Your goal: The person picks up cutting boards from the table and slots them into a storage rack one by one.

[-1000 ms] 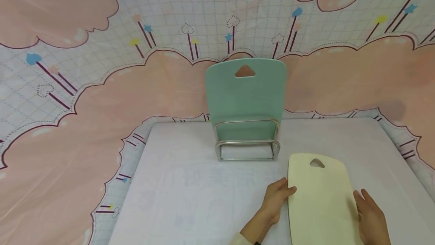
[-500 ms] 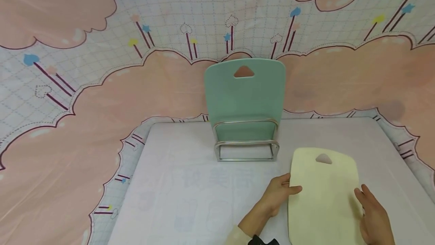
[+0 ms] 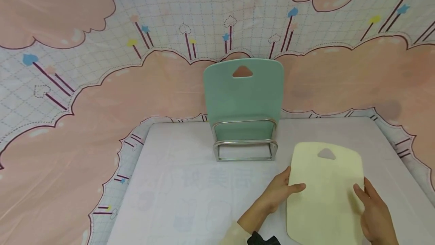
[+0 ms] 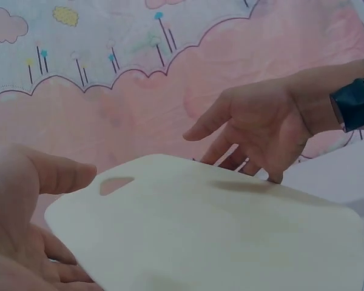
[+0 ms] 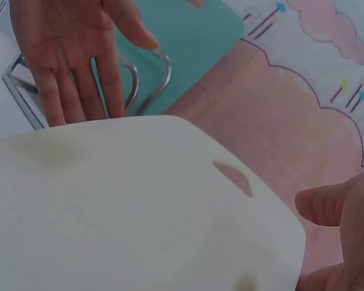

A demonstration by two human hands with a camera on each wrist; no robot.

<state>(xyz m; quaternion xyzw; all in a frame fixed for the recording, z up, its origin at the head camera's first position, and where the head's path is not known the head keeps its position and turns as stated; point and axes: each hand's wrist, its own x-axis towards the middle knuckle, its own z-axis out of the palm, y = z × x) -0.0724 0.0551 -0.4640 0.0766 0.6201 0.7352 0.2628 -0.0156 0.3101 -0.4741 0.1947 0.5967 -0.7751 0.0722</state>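
A pale yellow cutting board [image 3: 324, 192] with a cut-out handle hole leans at the right of the table. My left hand [image 3: 276, 192] supports its left edge, fingers behind it and the thumb reaching over its front. At the opposite edge is my right hand [image 3: 377, 209], its fingers partly hidden behind the board. In the right wrist view, the left hand's fingers [image 5: 73, 91] are straight and its thumb stands off the surface. The left wrist view shows the right thumb [image 4: 207, 121] raised apart from the board [image 4: 230, 230] too.
A green cutting board [image 3: 242, 94] stands in a metal wire rack [image 3: 246, 159] at the back middle of the white table [image 3: 180, 188]. Behind it hangs a cloth [image 3: 163, 86] patterned with clouds and stars.
The pale yellow board's top has risen and shifted slightly right, and its lower left corner has come into view. Both hands rise a little with it. The green board stays in the rack.
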